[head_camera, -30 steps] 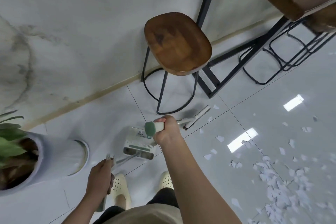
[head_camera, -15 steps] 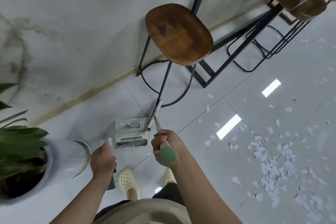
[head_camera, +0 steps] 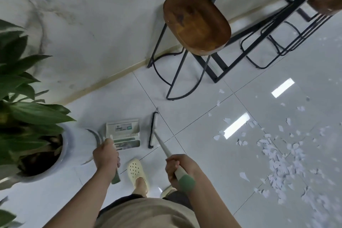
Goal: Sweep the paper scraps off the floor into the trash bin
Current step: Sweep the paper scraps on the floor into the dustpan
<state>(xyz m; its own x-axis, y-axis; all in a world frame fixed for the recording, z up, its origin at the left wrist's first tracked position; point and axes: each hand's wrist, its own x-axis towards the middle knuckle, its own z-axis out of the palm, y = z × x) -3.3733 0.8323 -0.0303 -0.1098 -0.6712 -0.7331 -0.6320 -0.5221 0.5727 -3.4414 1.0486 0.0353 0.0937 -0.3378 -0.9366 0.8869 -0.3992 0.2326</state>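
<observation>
Nearest the camera, the right hand [head_camera: 180, 167] is wrapped round the pale, green-capped handle of a broom [head_camera: 162, 146], whose black-bristled head rests on the floor tiles [head_camera: 212, 153] just right of the dustpan [head_camera: 123, 133]. The left hand [head_camera: 105, 154] grips the dustpan's upright handle, keeping the pan flat on the tiles with its mouth facing away. Both tools seem held ready at the person's side, not yet working: the head lies on bare tile, well apart from the mess. One cream clog [head_camera: 137, 170] shows fully between the hands; a second is mostly hidden behind the right arm.

To the left stands one potted plant [head_camera: 27, 116] in a white pot. The paper scraps [head_camera: 277, 157] lie to the right, a dense heap low at the right edge with strays trailing toward the stool, too many to count. Farther off, against the wall, one wooden-seated bar stool [head_camera: 197, 24] stands clear, with at least one more tucked under the table at the top right. No trash bin is in view
</observation>
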